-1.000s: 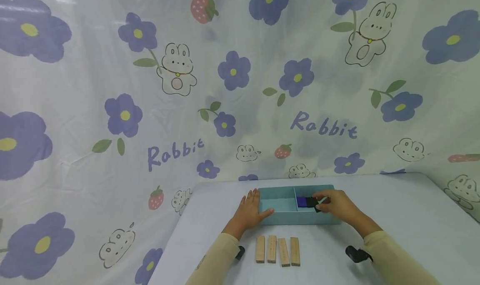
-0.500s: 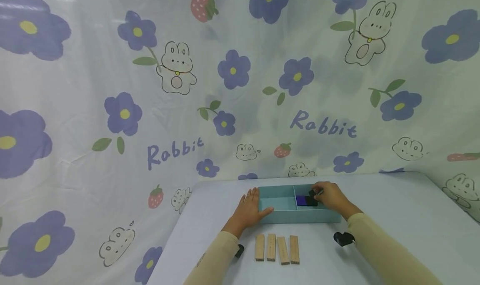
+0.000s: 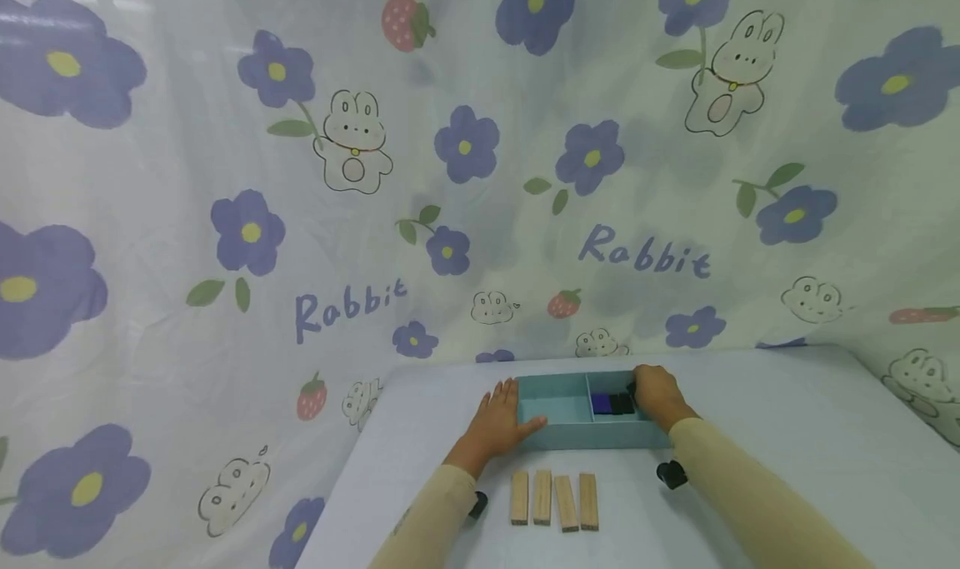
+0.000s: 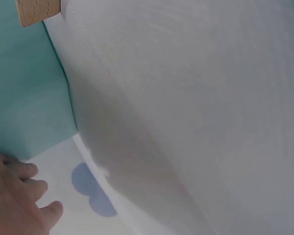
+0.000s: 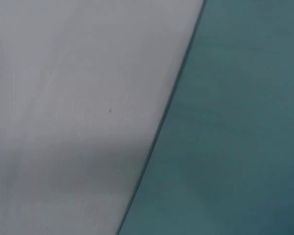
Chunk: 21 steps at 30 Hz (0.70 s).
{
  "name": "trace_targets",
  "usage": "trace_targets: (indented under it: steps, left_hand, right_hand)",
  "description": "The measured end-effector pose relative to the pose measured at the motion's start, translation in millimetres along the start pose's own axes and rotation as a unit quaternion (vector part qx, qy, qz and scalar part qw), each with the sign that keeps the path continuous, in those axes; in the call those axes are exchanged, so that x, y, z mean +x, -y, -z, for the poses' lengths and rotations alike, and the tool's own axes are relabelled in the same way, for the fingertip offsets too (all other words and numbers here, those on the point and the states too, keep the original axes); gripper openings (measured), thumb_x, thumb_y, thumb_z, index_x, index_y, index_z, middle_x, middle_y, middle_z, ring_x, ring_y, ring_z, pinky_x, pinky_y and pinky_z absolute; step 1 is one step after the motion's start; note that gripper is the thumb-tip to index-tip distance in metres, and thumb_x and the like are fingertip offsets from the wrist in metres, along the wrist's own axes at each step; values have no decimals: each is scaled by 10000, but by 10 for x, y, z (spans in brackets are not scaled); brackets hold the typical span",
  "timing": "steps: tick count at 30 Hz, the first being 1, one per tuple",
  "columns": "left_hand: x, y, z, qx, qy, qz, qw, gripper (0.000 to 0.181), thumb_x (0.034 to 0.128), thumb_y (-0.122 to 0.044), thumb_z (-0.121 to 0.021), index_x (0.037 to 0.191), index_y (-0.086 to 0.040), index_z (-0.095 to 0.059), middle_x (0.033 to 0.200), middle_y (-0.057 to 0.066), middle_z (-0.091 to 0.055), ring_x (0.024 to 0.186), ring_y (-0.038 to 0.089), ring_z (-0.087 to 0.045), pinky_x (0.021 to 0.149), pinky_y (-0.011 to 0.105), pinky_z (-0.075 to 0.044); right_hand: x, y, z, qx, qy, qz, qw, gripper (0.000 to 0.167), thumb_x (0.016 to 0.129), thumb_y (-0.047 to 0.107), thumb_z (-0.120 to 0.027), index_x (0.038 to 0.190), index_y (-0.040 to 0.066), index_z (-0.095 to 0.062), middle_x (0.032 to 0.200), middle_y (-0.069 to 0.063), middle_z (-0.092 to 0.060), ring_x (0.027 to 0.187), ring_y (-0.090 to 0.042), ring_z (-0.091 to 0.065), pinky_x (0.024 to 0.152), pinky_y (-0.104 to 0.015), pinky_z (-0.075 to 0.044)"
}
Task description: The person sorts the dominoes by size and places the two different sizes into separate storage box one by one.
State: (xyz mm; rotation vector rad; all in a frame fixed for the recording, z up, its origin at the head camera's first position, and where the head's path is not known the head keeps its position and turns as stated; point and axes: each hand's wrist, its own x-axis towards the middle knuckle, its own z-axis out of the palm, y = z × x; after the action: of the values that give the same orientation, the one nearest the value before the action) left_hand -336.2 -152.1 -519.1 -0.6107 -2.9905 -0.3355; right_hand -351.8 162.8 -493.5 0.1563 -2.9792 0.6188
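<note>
A teal box point(image 3: 592, 436) with two compartments stands on the white table. My left hand point(image 3: 491, 423) rests against the box's left end, fingers straight and thumb over the front edge; its fingers point(image 4: 34, 188) show in the left wrist view. My right hand point(image 3: 660, 394) reaches into the right compartment with curled fingers and pinches a small black block point(image 3: 632, 391), mostly hidden by the hand. Left of it in that compartment lie a purple-blue block point(image 3: 602, 403) and black blocks point(image 3: 622, 403). The right wrist view shows only the box wall point(image 5: 235, 122) and tabletop.
Several wooden blocks point(image 3: 543, 497) lie side by side in front of the box. The box's left compartment point(image 3: 555, 406) shows its bare floor. Behind the table point(image 3: 810, 436) hangs a rabbit-and-flower printed curtain point(image 3: 525, 202).
My right hand has carried the black block within the right compartment, first up and back, then toward its right end, and its wrist has turned. The left hand stays put.
</note>
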Motion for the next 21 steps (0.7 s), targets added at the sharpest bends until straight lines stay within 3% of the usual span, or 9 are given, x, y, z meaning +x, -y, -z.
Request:
trace_targets:
  steps: [8, 16, 21]
  left_hand:
    - [-30, 27, -29, 16, 16, 54, 10000, 1116, 836, -848, -241, 1533, 22, -190, 1582, 174, -208, 1451, 330, -177, 1148, 509, -160]
    - [-32, -3, 1, -108, 47, 77, 9999, 1032, 890, -766, -354, 1537, 17, -175, 1586, 171, -196, 1456, 324, -155, 1153, 507, -141]
    - [-36, -13, -6, -22, 78, 115, 9999, 1054, 877, -791, -320, 1539, 15, -167, 1589, 167, -193, 1458, 317, -151, 1154, 502, -141]
  right_hand:
    - [20, 48, -86, -643, 86, 70, 9979, 80, 893, -85, -548, 917, -109, -621, 834, -229, -655, 854, -398, -659, 752, -484, -543]
    - [89, 0, -166, -668, 147, -106, 9976, 153, 932, -90, -462, 953, -139, -605, 905, -291, -643, 922, -434, -638, 810, -515, -523]
    - [93, -11, -170, -608, 230, -181, 9977, 164, 937, -88, -455, 981, -151, -600, 938, -304, -638, 947, -443, -630, 824, -523, -516]
